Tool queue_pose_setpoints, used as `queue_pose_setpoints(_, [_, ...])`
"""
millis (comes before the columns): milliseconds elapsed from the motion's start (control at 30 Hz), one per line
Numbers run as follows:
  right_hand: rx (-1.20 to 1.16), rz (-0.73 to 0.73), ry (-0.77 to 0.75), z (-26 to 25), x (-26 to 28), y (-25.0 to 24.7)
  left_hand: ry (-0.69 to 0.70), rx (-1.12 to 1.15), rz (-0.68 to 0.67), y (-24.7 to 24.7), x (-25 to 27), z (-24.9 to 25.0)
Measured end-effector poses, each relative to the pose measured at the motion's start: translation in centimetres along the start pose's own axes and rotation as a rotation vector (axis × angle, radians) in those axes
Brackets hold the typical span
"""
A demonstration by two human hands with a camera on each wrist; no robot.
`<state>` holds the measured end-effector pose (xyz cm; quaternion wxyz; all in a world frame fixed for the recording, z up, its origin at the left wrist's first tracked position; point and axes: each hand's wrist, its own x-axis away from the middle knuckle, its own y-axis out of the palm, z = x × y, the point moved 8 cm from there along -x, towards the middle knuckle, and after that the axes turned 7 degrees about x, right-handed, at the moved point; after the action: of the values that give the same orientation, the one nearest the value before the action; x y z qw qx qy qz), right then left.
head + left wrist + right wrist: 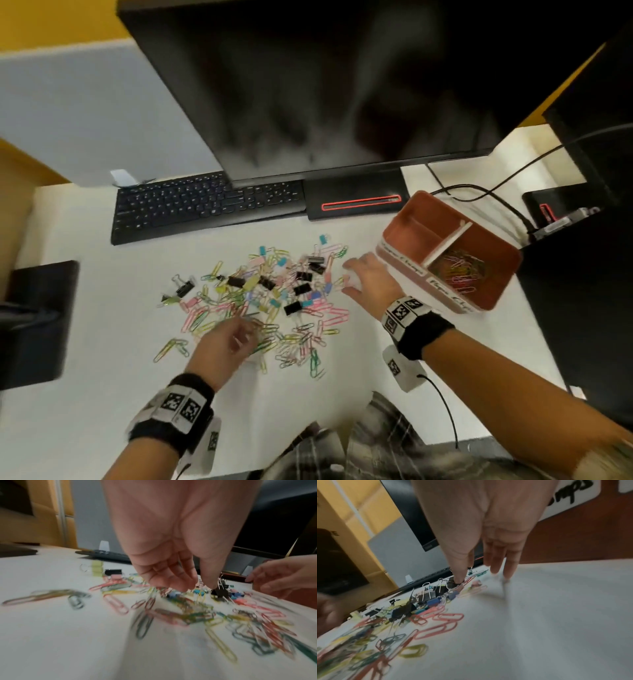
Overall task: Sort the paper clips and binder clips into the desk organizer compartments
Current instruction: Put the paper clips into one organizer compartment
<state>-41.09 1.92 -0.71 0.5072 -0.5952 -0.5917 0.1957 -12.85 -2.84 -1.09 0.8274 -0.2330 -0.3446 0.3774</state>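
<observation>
A loose pile of coloured paper clips (308, 329) and black and coloured binder clips (301, 289) lies on the white desk. A red-brown organizer (493, 291) stands to its right; its near compartment holds paper clips (460, 269), and the far one looks bare. My left hand (245, 334) hovers over the pile's near edge, fingers curled toward the thumb (197, 588); blur hides whether it pinches a clip. My right hand (349, 281) reaches down at the pile's right edge with straight fingers (506, 572), its thumb tip on a black binder clip (452, 584).
A black keyboard (205, 205) and a large monitor (342, 85) stand behind the pile. Cables (479, 192) run behind the organizer. A dark object (37, 322) sits at the desk's left edge. Bare desk (556, 615) lies between the pile and the organizer.
</observation>
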Motion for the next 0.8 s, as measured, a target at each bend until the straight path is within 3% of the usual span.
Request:
queue_pose_setpoints(100, [0.0, 0.036, -0.005, -1.3, 1.5, 0.6, 0.042, 0.017, -0.026, 1.1, 1.2, -1.7])
queue_pose_setpoints(267, [0.156, -0.167, -0.03, -3.0, 4.9, 5.6, 0.122, -0.081, -0.053, 2.4, 1.7, -2.1])
queue_pose_setpoints(434, [0.291, -0.13, 0.006, -5.4, 5.3, 8.5, 0.126, -0.103, -0.109, 3.3, 0.8, -2.1])
queue_pose_setpoints(634, [0.046, -0.128, -0.02, -8.1, 4.2, 9.4, 0.212, -0.032, -0.058, 2.6, -0.8, -1.9])
queue_pose_setpoints(800, [-0.08, -0.121, 0.017, -8.2, 2.8, 8.5, 0.285, -0.118, -0.053, 2.1, -2.0, -0.4])
